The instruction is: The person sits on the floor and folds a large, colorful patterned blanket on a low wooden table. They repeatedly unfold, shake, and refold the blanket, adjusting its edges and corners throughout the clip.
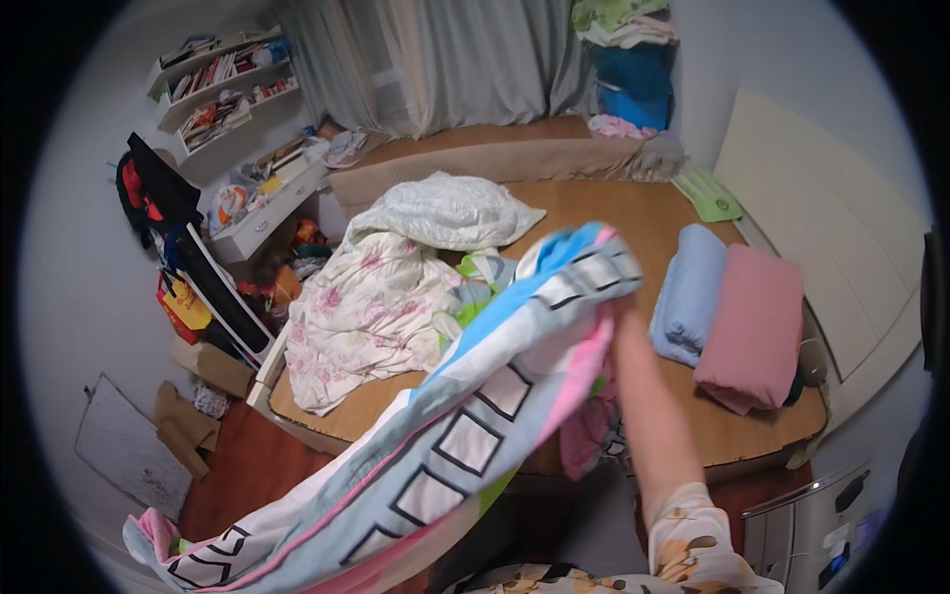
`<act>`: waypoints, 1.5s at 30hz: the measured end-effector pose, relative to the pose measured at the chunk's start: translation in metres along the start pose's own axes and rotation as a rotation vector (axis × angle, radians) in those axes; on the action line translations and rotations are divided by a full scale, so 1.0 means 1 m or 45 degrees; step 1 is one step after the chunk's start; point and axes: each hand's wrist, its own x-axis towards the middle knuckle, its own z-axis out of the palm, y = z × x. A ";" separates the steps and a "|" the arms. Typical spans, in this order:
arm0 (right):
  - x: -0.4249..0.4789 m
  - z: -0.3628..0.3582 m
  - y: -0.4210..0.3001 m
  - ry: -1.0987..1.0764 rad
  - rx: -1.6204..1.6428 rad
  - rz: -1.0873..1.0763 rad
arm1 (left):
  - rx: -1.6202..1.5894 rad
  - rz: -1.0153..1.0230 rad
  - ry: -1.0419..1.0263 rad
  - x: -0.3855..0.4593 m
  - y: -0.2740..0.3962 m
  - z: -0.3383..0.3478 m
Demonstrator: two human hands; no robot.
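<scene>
My right arm reaches forward, with my right hand (626, 310) mostly covered by a long patterned cloth (482, 423), perhaps a quilt cover. The hand lifts one end of this cloth. It is white, grey, blue and pink with black-outlined squares, and stretches diagonally to the lower left. My left hand is out of sight; the cloth covers that side. Behind the cloth, a floral sheet (364, 319) lies crumpled on a wooden bed board (594, 200), with a pale quilted bundle (445, 211) beyond it. Some green and grey fabric (475, 289) shows beside the floral sheet.
A folded blue quilt (692, 289) and a folded pink quilt (757, 319) sit at the board's right, near a cream headboard (816, 237). Leftward stand a white drawer desk (271, 219), bookshelves (215, 82) and cardboard (178, 427). A metal-edged cabinet (809, 520) is close at lower right.
</scene>
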 end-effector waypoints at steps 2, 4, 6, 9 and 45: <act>-0.022 0.002 -0.031 -0.121 -0.242 -0.077 | -0.012 -0.080 -0.041 -0.018 0.002 0.000; -0.078 -0.038 -0.075 -0.174 -0.756 -0.046 | -0.191 -0.241 -0.206 -0.046 -0.022 0.046; -0.143 -0.088 -0.036 -0.394 -1.113 0.263 | -0.228 -0.308 -0.271 -0.064 -0.015 0.040; -0.271 -0.155 -0.013 -0.727 -1.478 0.873 | -0.432 -0.472 -0.382 -0.094 -0.029 0.048; -0.208 -0.205 0.231 -0.205 -1.767 1.334 | 0.275 -1.475 -1.819 -0.305 -0.075 0.162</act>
